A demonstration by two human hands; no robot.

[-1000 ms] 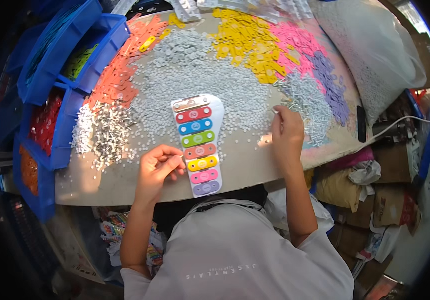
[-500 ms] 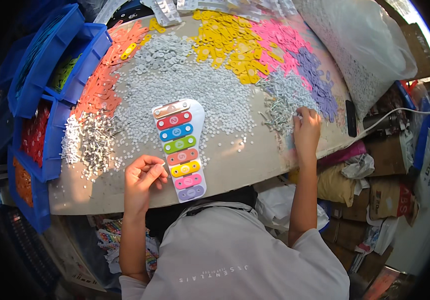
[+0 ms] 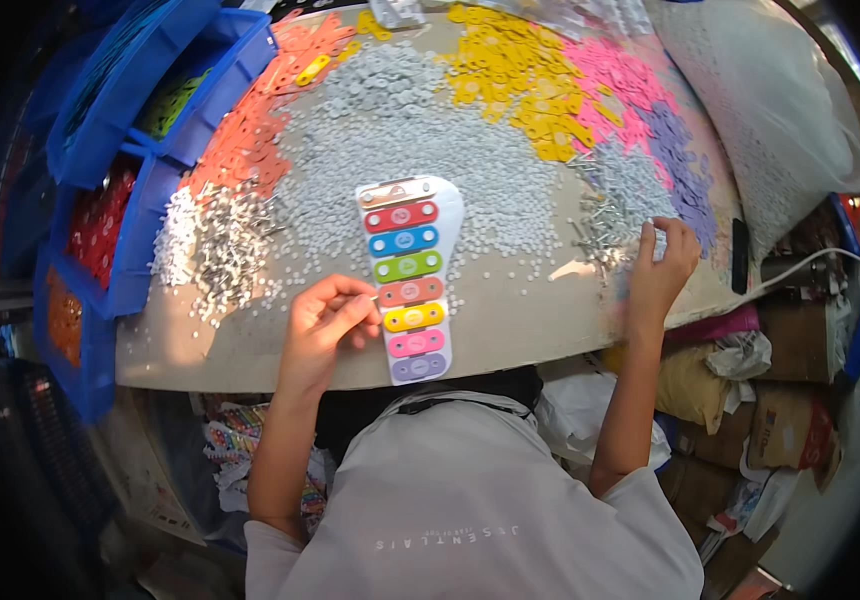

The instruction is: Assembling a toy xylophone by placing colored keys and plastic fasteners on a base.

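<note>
A white toy xylophone board point(image 3: 452, 215) lies before me, carrying a column of coloured metal bars. White round caps show at the ends of the upper bars; the lower ones show holes. My left hand point(image 3: 328, 325) is closed, thumb and forefinger pinched at the left end of the coral bar point(image 3: 411, 291). A tiny pale piece shows at those fingertips, too small to name. My right hand point(image 3: 665, 265) has its fingers bent down at the near edge of a heap of silver screws point(image 3: 615, 200). Whatever its fingertips grip is hidden.
Small white washers point(image 3: 390, 150) spread behind the board. Yellow bars point(image 3: 510, 75), pink bars point(image 3: 618, 80), purple bars point(image 3: 685, 165) and coral bars point(image 3: 240, 140) lie around them. White-headed pins point(image 3: 235, 240) and blue bins point(image 3: 140, 240) are left; a clear bag point(image 3: 770, 120) and dark phone point(image 3: 740, 255) right.
My left hand has come up to the board, its fingertips now at the coral bar's left end. My right hand stays by the screws, its fingers slightly shifted. The whole view has shifted.
</note>
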